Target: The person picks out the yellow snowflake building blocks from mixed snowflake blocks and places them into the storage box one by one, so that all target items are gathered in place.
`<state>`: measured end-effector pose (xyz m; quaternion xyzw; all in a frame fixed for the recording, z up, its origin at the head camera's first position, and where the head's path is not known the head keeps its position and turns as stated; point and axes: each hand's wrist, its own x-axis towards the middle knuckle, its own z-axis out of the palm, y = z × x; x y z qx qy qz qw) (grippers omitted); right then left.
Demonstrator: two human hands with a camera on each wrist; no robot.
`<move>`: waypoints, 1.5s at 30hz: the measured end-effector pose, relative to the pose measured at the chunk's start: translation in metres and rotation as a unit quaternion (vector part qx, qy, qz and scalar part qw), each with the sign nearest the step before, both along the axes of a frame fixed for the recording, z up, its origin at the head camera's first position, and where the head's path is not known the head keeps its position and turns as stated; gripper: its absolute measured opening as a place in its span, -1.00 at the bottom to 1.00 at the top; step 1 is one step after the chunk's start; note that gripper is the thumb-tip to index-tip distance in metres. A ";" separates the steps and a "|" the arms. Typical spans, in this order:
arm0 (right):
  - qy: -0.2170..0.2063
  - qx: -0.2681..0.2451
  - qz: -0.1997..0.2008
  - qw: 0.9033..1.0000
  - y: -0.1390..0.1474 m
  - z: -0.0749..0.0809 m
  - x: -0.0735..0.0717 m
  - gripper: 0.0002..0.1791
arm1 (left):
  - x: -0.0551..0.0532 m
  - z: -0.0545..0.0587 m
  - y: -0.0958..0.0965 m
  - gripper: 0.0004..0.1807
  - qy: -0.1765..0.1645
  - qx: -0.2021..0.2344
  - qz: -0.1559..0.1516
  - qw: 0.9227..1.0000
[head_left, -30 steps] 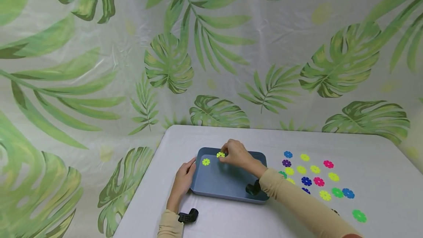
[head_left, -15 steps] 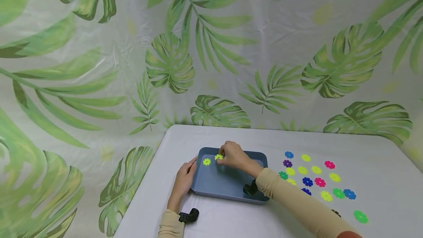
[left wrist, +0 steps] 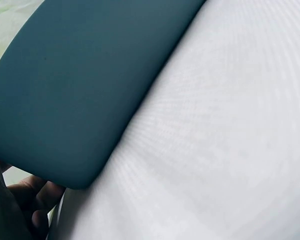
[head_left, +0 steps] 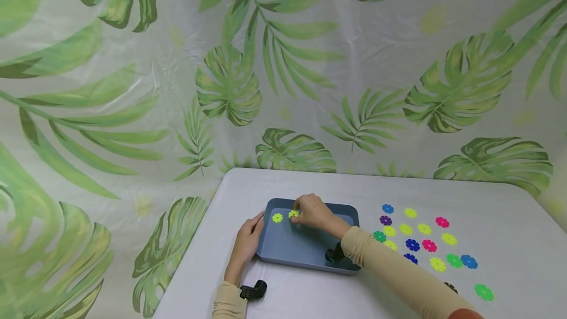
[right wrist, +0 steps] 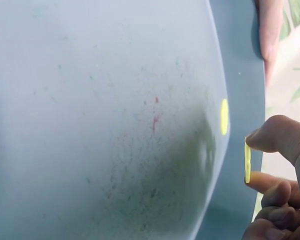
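Observation:
My right hand (head_left: 313, 212) is over the far part of the blue-grey tray (head_left: 305, 263). Between thumb and finger it pinches a yellow flower-shaped disc (right wrist: 247, 160) by its edges, seen edge-on in the right wrist view. Another yellow disc (head_left: 277, 217) lies in the tray's far left corner, to the left of the held one. At the tray's left side, my left hand (head_left: 245, 241) grips the rim. In the left wrist view, bent fingers (left wrist: 37, 195) show at the tray's edge, partly dark.
Right of the tray, several loose discs lie on the white tabletop (head_left: 509, 230), among them a pink disc (head_left: 442, 222), a green disc (head_left: 484, 292) and a dark blue disc (head_left: 412, 244). A leaf-patterned curtain (head_left: 301, 63) hangs behind the table.
My right hand has moved slightly toward me and down into the tray, with the pinched yellow disc. The left hand stays at the rim.

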<state>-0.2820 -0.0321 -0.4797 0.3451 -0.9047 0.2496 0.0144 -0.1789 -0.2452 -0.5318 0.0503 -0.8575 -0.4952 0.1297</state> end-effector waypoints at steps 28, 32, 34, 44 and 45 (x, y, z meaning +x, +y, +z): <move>0.001 0.006 0.011 1.000 -0.003 -0.011 -0.002 -0.73 | -0.001 -0.001 -0.001 -0.57 0.000 0.006 -0.007 1.000; 0.001 0.011 0.006 1.000 -0.004 -0.013 -0.003 -0.73 | 0.000 -0.001 -0.001 -0.58 0.000 0.001 -0.006 1.000; 0.001 0.016 0.003 1.000 -0.005 -0.015 -0.004 -0.72 | 0.000 -0.001 -0.001 -0.58 0.000 -0.001 -0.006 1.000; -0.001 0.019 0.004 1.000 -0.006 -0.019 -0.005 -0.73 | 0.000 0.000 -0.002 -0.58 -0.001 -0.003 -0.006 1.000; 0.000 0.017 0.006 1.000 -0.005 -0.019 -0.005 -0.74 | 0.000 0.000 -0.002 -0.58 -0.001 -0.002 -0.006 1.000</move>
